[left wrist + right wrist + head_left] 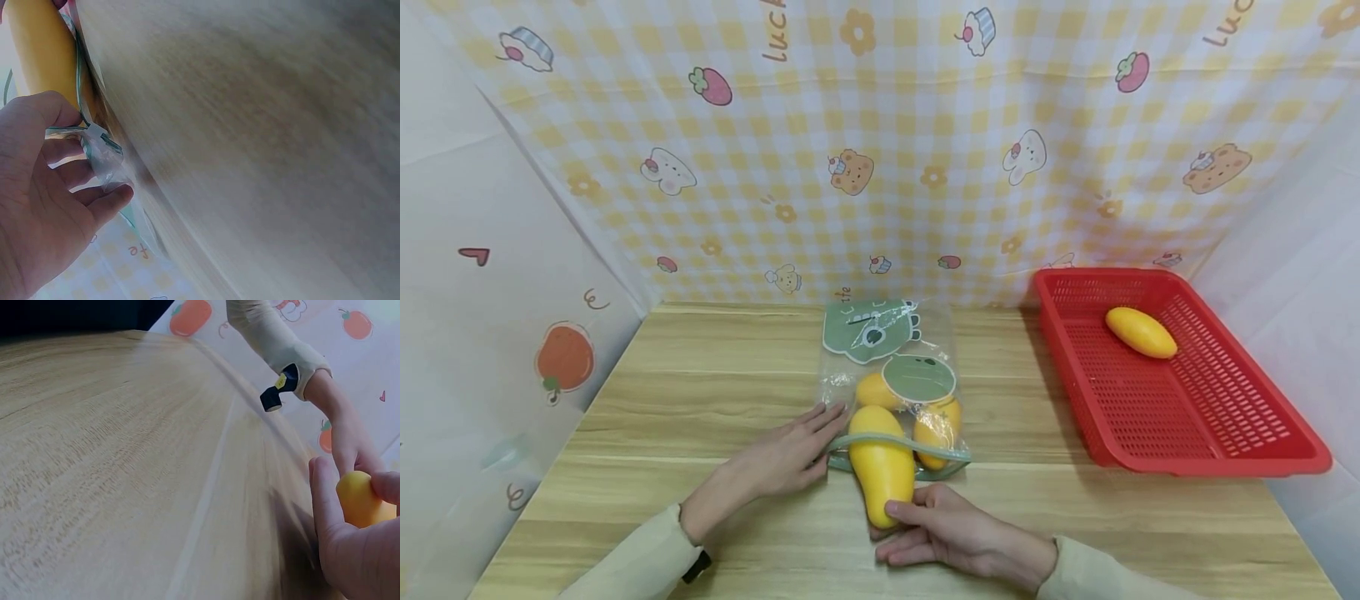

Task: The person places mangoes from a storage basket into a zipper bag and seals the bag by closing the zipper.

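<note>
A yellow toy mango lies part way through the mouth of a clear zip bag with green dinosaur print. Its narrow lower end is gripped by my right hand, thumb on top; in the right wrist view that hand also shows a tip of yellow. At the left corner of the bag's mouth is my left hand. The left wrist view shows this hand pinching the bag's green-edged corner between thumb and fingers. More yellow mangoes are inside the bag.
A red perforated basket stands on the right of the wooden table, with one yellow mango in it. A yellow checked cloth hangs behind the table, and pale cloth covers both sides.
</note>
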### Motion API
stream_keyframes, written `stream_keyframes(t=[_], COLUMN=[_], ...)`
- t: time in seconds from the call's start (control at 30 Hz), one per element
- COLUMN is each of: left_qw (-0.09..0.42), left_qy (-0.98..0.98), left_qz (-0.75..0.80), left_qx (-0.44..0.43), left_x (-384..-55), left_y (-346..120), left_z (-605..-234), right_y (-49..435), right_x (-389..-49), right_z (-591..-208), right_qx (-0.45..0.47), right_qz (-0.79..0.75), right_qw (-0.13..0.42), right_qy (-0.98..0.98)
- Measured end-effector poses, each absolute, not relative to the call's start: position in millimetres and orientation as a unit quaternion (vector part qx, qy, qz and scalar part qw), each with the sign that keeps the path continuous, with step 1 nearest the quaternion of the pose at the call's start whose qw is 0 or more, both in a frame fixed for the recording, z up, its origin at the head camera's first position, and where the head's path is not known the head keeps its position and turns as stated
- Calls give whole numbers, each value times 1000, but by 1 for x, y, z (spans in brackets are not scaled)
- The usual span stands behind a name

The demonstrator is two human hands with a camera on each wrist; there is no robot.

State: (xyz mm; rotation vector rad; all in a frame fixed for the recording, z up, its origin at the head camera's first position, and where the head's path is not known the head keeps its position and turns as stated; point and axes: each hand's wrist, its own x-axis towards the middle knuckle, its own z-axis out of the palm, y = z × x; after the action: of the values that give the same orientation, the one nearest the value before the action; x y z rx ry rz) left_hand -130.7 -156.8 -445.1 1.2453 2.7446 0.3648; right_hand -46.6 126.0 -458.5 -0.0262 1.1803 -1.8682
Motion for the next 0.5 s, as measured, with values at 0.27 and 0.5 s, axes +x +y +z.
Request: stream_keyframes(t=[0.27, 0.5], left_qw=[56, 53], left_qy=[905, 903], left_qz=[122, 124], left_qx=[404, 407], left_x=[-130, -131], left_y=[-157, -157], left_z=[-445, -446], right_y=[124, 120], right_x=[-45, -41], right_z=[-462, -465], right_qx=[-13, -6], right_qz=[-753, -756], right_qw=[467, 476], right_qy=[464, 450])
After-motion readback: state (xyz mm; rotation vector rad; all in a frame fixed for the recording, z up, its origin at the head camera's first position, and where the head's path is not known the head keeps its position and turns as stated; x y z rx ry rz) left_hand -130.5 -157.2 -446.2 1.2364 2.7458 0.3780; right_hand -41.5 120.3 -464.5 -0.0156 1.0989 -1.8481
